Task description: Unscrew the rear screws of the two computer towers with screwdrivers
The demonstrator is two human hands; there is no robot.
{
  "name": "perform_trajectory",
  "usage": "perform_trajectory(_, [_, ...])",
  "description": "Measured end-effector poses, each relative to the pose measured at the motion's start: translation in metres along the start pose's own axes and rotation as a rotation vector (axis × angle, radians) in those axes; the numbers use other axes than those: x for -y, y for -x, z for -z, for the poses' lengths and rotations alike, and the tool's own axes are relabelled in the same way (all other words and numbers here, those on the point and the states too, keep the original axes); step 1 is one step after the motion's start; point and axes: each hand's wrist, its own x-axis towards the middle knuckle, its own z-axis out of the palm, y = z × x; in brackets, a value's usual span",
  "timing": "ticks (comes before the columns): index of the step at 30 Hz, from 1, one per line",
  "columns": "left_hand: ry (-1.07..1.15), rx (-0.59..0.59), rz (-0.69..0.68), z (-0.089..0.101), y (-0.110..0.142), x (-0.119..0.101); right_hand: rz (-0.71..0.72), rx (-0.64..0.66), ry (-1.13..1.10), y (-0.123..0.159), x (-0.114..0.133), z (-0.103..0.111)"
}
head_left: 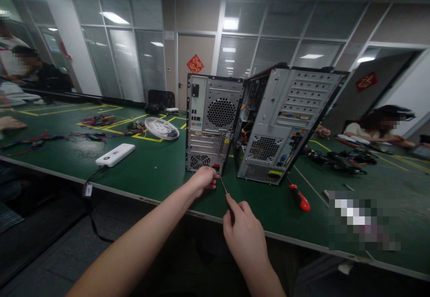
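A computer tower stands upright on the green table, its rear panel with fan grille and ports towards me. My left hand is at the bottom of that panel, below the power supply, with its fingers curled together near the lower right corner. What they pinch, if anything, is hidden. My right hand is closed around the handle of a screwdriver. The thin shaft points up and left, its tip by my left fingertips at the case's lower edge. Close on the right stands a second, larger tower with its side open.
A red and black screwdriver lies right of the towers, near black cables. To the left are a white power bank with a cord over the table edge, a white basket and coloured wires. People sit at both sides.
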Motion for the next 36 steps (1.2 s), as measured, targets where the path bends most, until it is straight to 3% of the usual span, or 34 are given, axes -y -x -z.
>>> perform_trajectory(27, [0.125,0.015,0.148,0.0,0.012,-0.018,-0.09,0.119,-0.109,-0.016,0.008,0.016])
perform_trajectory(36, [0.161,-0.019,0.104,0.0,0.009,-0.009,-0.099,0.103,-0.13,-0.016,0.006,0.011])
